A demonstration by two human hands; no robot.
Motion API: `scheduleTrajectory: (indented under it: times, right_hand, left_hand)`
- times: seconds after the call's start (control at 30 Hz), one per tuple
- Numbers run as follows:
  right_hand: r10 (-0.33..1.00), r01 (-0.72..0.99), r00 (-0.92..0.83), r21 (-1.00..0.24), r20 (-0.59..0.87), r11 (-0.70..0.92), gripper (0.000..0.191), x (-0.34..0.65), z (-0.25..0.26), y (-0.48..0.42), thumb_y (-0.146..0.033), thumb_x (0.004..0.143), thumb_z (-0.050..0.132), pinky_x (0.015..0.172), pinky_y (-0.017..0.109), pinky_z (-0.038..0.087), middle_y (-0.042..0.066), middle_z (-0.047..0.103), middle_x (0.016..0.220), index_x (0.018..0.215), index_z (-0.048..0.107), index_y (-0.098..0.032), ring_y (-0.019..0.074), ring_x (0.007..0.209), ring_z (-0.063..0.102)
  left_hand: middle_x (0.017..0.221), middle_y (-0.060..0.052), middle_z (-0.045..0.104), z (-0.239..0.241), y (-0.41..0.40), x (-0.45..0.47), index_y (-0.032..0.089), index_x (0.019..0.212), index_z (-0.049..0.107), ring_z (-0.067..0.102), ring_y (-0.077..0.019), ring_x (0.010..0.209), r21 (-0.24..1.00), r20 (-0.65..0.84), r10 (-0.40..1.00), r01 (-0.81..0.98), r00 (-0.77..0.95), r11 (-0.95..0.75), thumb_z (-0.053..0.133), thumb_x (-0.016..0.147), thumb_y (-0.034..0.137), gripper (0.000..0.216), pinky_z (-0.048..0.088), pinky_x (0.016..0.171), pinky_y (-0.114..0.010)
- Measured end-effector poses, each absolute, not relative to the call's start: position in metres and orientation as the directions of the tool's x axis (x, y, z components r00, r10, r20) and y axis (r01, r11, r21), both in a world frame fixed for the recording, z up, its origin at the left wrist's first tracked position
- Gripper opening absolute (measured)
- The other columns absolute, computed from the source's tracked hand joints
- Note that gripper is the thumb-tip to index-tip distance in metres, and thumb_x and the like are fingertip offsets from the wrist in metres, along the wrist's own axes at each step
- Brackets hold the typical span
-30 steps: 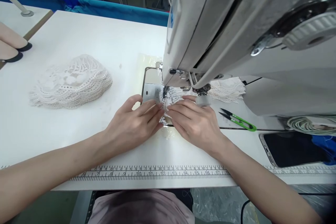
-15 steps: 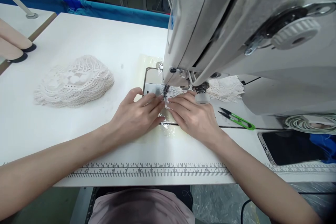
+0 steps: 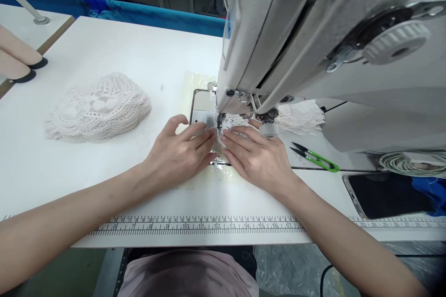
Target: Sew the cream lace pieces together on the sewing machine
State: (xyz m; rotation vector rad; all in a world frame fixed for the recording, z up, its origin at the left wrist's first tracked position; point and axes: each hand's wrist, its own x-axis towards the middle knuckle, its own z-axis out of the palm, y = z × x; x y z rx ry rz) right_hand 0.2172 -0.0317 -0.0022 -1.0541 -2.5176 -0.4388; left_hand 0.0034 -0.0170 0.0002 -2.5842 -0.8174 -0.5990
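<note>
A piece of white lace (image 3: 235,122) is set under the needle of the sewing machine (image 3: 265,23), at two o'clock from the left hand (image 3: 183,153) and ten o'clock from the right hand (image 3: 259,158). Its near edge is touched by the fingertips of both. Both hands are held palm down, fingers extended and lightly grouped, the left little finger bent apart; whether lace is pinched under them cannot be told. The lace is thin and openwork, laid over a smooth metal plate (image 3: 204,102) edged by glossy clear film. At ten o'clock from the left hand, a lace stack (image 3: 101,106) is heaped in a rounded mound, its scalloped edges layered and pierced with small holes. Green-handled snips (image 3: 315,156) with dark pointed blades are laid at three o'clock from the right hand.
</note>
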Motion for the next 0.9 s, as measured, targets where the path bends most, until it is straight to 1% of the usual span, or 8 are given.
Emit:
scheduleTrajectory:
  times: [0.13, 0.27, 0.43, 0.6, 0.7, 0.77, 0.9]
  right_hand:
    - [0.620, 0.732, -0.644, 0.128, 0.449, 0.669, 0.023, 0.217, -0.003, -0.030, -0.024, 0.096, 0.055, 0.096, 0.041, 0.049, 0.001, 0.074, 0.113, 0.109, 0.073, -0.018, 0.0193, 0.093, 0.069]
    - [0.639, 0.743, -0.638, 0.125, 0.430, 0.657, 0.024, 0.217, -0.002, -0.029, -0.024, 0.096, 0.054, 0.096, 0.041, 0.049, 0.001, 0.074, 0.114, 0.110, 0.072, -0.018, 0.0204, 0.097, 0.069]
    - [0.676, 0.767, -0.609, 0.089, 0.414, 0.636, 0.025, 0.217, -0.005, -0.027, -0.024, 0.096, 0.054, 0.097, 0.043, 0.049, 0.002, 0.073, 0.116, 0.113, 0.071, -0.020, 0.0215, 0.100, 0.069]
    - [0.705, 0.790, -0.587, 0.090, 0.398, 0.606, 0.027, 0.218, -0.008, -0.025, -0.027, 0.098, 0.051, 0.098, 0.043, 0.048, 0.005, 0.075, 0.111, 0.114, 0.071, -0.018, 0.0222, 0.101, 0.068]
    - [0.722, 0.799, -0.576, 0.078, 0.383, 0.596, 0.029, 0.218, -0.008, -0.024, -0.029, 0.098, 0.050, 0.098, 0.043, 0.048, 0.007, 0.076, 0.107, 0.116, 0.070, -0.017, 0.0232, 0.103, 0.068]
    - [0.733, 0.802, -0.572, 0.062, 0.369, 0.594, 0.029, 0.217, -0.008, -0.023, -0.028, 0.098, 0.051, 0.097, 0.043, 0.048, 0.007, 0.075, 0.108, 0.117, 0.070, -0.017, 0.0236, 0.105, 0.067]
    - [0.739, 0.799, -0.572, 0.042, 0.356, 0.599, 0.030, 0.216, -0.007, -0.022, -0.027, 0.097, 0.051, 0.097, 0.043, 0.048, 0.007, 0.074, 0.112, 0.120, 0.068, -0.018, 0.0242, 0.107, 0.065]
  left_hand:
    - [0.107, -0.006, 0.075, -0.002, -0.015, 0.003, 0.015, 0.109, 0.067, 0.067, -0.0204, 0.101, -0.187, 0.489, 0.472, 0.616, 0.734, -0.765, 0.052, 0.098, 0.024, 0.021, 0.039, 0.088, -0.042]
    - [0.110, -0.004, 0.074, -0.003, -0.012, 0.003, 0.018, 0.112, 0.067, 0.066, -0.0205, 0.105, -0.169, 0.484, 0.493, 0.630, 0.723, -0.758, 0.050, 0.098, 0.022, 0.022, 0.039, 0.090, -0.042]
    - [0.115, -0.004, 0.073, -0.005, -0.009, 0.004, 0.020, 0.116, 0.067, 0.065, -0.0229, 0.108, -0.076, 0.481, 0.533, 0.638, 0.696, -0.766, 0.052, 0.095, 0.018, 0.026, 0.039, 0.092, -0.044]
    - [0.114, -0.003, 0.073, -0.006, -0.006, 0.004, 0.020, 0.114, 0.067, 0.064, -0.0224, 0.111, -0.070, 0.478, 0.542, 0.645, 0.691, -0.761, 0.049, 0.097, 0.018, 0.025, 0.039, 0.095, -0.045]
    - [0.115, -0.004, 0.073, -0.006, -0.005, 0.004, 0.021, 0.115, 0.067, 0.064, -0.0235, 0.111, -0.005, 0.459, 0.576, 0.650, 0.677, -0.760, 0.050, 0.096, 0.018, 0.026, 0.039, 0.096, -0.046]
    - [0.115, -0.004, 0.073, -0.006, -0.004, 0.005, 0.022, 0.115, 0.068, 0.064, -0.0245, 0.111, 0.042, 0.443, 0.602, 0.655, 0.665, -0.754, 0.050, 0.096, 0.018, 0.026, 0.040, 0.097, -0.048]
    - [0.114, -0.004, 0.073, -0.005, -0.003, 0.005, 0.023, 0.116, 0.067, 0.063, -0.0255, 0.113, 0.065, 0.422, 0.626, 0.666, 0.656, -0.743, 0.049, 0.097, 0.020, 0.027, 0.038, 0.099, -0.051]
